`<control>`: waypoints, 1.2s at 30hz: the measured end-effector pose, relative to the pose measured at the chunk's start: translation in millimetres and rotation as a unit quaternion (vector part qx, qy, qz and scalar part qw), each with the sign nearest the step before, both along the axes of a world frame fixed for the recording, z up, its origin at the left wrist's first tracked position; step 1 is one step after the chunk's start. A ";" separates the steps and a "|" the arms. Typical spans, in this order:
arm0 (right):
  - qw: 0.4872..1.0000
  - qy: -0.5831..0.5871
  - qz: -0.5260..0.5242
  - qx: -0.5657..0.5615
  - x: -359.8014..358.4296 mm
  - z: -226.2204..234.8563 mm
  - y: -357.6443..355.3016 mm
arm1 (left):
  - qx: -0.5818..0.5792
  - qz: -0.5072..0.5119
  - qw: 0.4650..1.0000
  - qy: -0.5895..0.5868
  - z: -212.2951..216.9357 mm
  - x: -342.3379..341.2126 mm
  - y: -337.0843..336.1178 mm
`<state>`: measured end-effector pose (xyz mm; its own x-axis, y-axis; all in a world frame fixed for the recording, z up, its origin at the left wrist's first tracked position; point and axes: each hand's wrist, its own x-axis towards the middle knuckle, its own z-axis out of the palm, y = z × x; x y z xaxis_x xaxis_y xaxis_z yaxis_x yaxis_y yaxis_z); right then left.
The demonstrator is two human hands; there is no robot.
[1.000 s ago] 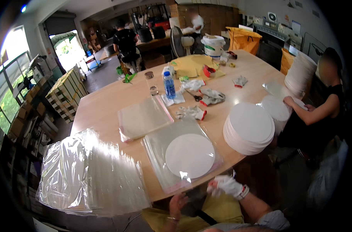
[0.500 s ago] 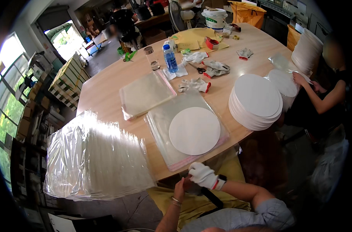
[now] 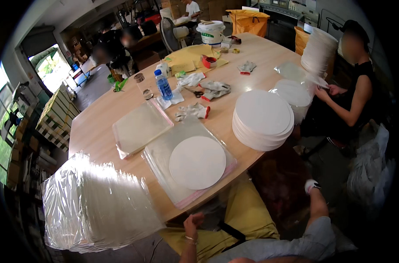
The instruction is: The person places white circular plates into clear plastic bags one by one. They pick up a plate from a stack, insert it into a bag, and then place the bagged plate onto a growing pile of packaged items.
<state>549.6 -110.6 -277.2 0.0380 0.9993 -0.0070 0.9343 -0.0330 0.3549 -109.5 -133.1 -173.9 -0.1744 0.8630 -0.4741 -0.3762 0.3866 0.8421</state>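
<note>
My left hand (image 3: 193, 224), bare with a bracelet at the wrist, is over my lap just below the table's near edge. Its fingers are loosely bent and apart, with nothing visible in them. Far to the right, low beside the table, is my right hand (image 3: 311, 186) in a white glove, a dark watch at its wrist. Its fingers are too small and blurred to make out. Nearest on the table, a white round disc (image 3: 197, 162) lies on a stack of clear plastic bags (image 3: 158, 160) with pink edges. A tall pile of white discs (image 3: 264, 115) stands to the right.
Another clear bag stack (image 3: 142, 127) lies behind, and shiny plastic film (image 3: 98, 210) overhangs the left edge. Farther back are a blue bottle (image 3: 163, 85), loose gloves (image 3: 215, 90), scissors (image 3: 196, 93) and a tape dispenser (image 3: 209, 61). A co-worker (image 3: 361, 94) sits at the right, handling a disc.
My hands have parted: the gloved right one swung out to the right, while the left stays over my lap. The view has shifted, so the table appears farther left.
</note>
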 end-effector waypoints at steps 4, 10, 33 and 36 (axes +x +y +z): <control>0.949 0.197 -0.024 -0.245 -127.6 104.0 51.8 | 0.072 0.035 0.906 0.416 6.6 -18.1 -24.9; 0.807 0.292 0.447 0.253 -307.5 137.7 155.5 | 0.300 -0.079 0.486 0.817 15.1 -52.4 21.8; 0.846 0.433 0.262 -0.165 -329.4 194.7 189.2 | 0.258 -0.049 0.801 0.538 27.2 -33.7 27.9; 0.780 0.584 0.164 -0.154 -336.0 184.2 178.5 | 0.199 0.002 0.821 0.536 24.4 -27.7 25.7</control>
<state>213.6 68.0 -92.9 -0.4309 0.8981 -0.0878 0.5675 0.1941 -0.8002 -137.2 -107.4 -149.5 -0.3109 0.9104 0.2730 0.6619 0.0012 0.7496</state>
